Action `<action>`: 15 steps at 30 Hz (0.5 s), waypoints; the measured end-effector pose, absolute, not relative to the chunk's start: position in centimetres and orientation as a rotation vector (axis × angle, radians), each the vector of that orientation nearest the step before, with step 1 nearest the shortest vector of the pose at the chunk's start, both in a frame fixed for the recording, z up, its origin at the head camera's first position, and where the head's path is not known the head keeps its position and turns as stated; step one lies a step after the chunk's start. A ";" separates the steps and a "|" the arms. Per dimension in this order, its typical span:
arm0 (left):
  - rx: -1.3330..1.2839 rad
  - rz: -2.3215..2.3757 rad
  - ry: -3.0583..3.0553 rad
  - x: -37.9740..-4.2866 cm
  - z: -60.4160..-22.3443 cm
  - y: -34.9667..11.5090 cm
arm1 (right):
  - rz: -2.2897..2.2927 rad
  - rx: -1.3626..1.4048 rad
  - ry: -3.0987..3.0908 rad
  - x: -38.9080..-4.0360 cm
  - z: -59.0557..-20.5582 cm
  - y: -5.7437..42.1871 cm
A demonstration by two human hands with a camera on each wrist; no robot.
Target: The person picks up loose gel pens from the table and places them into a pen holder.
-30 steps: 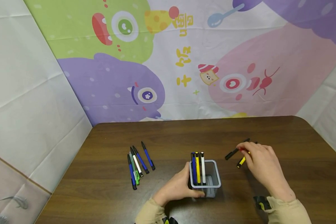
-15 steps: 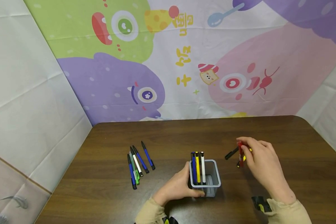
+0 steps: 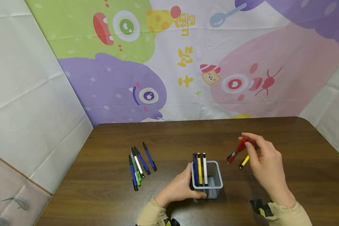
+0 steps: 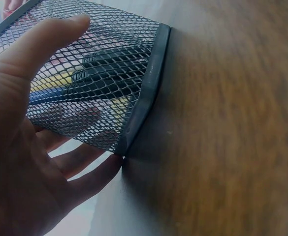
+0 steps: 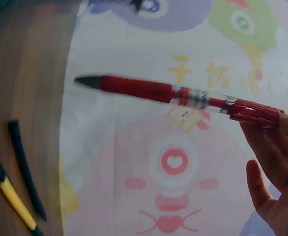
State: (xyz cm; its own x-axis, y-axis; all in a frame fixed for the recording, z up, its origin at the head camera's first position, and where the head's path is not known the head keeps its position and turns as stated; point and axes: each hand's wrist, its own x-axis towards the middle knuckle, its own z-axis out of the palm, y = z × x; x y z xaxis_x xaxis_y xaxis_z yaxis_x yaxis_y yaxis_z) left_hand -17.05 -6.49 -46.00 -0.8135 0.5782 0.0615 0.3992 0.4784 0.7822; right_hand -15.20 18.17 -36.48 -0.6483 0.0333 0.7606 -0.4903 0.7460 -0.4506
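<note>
Red pen [image 5: 139, 89], one: clamped in the grip of the right hand [image 3: 266, 163], held above the surface [image 3: 175, 136] toward its far right corner. Mesh cup [image 3: 214, 192], one: clasped by the left hand [image 3: 176, 187], set well apart from the far edge.

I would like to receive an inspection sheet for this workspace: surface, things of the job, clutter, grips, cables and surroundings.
Surface: brown wood-grain table, with glare near the front.
Job's things: mesh holder, upright, with blue, yellow and white pens in it; red pen, lifted; black pen and yellow-black pen lying at right; loose pen group at left, blue, white and green.
Clutter: nothing seen.
Grips: left grip holds the holder; right grip pinches the red pen.
Cables: nothing seen.
Surroundings: cartoon backdrop behind, white sheets at the sides.
</note>
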 end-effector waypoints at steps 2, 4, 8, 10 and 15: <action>0.846 1.246 2.517 -17.0 -46.0 -6.5 | 0.882 0.339 -2.105 -15.0 -36.2 18.0; 0.848 1.248 2.519 -17.0 -46.0 -6.5 | 0.943 0.328 -2.075 -14.8 -35.9 17.8; 0.849 1.252 2.515 -17.0 -46.0 -6.5 | 1.070 0.303 -1.988 -14.3 -35.3 17.3; 0.848 1.256 2.507 -17.1 -46.0 -6.5 | 1.118 0.301 -1.947 -14.1 -34.9 17.0; 0.843 1.260 2.493 -17.1 -46.0 -6.5 | 1.203 0.335 -1.902 -13.5 -34.1 16.4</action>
State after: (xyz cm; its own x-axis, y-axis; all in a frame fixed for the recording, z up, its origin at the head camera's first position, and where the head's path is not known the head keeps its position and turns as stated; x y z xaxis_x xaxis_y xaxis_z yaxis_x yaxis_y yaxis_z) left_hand -17.07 -6.53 -46.01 -0.8101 0.5835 0.0564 0.3914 0.4668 0.7930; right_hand -13.48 16.36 -34.09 -0.6122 0.2000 0.7650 -0.6053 0.5039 -0.6162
